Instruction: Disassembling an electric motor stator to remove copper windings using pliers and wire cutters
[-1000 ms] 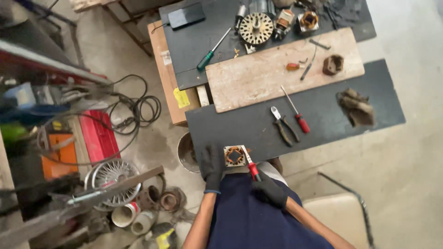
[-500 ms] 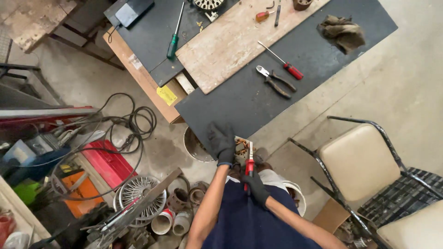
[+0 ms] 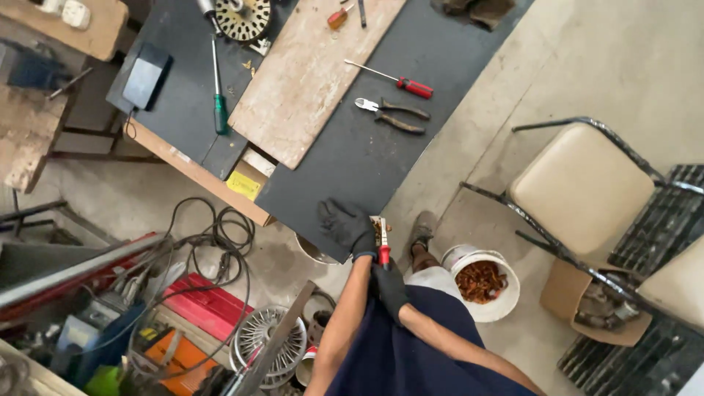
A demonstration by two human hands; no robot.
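Gloved left hand [image 3: 347,226] grips a small motor part [image 3: 377,229] at the black table's [image 3: 352,158] near edge while right hand [image 3: 389,286] clenches a red-handled tool [image 3: 383,255] against it, seemingly prying out copper; steady levering comes next.

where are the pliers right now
The pliers lie on the black bench top, beside the wooden board and just below the red-handled screwdriver.

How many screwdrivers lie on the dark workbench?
3: a green-handled screwdriver on the dark top at left, a red-handled screwdriver beside the pale wooden board, and a small orange-handled screwdriver on that board. Others may be hidden.
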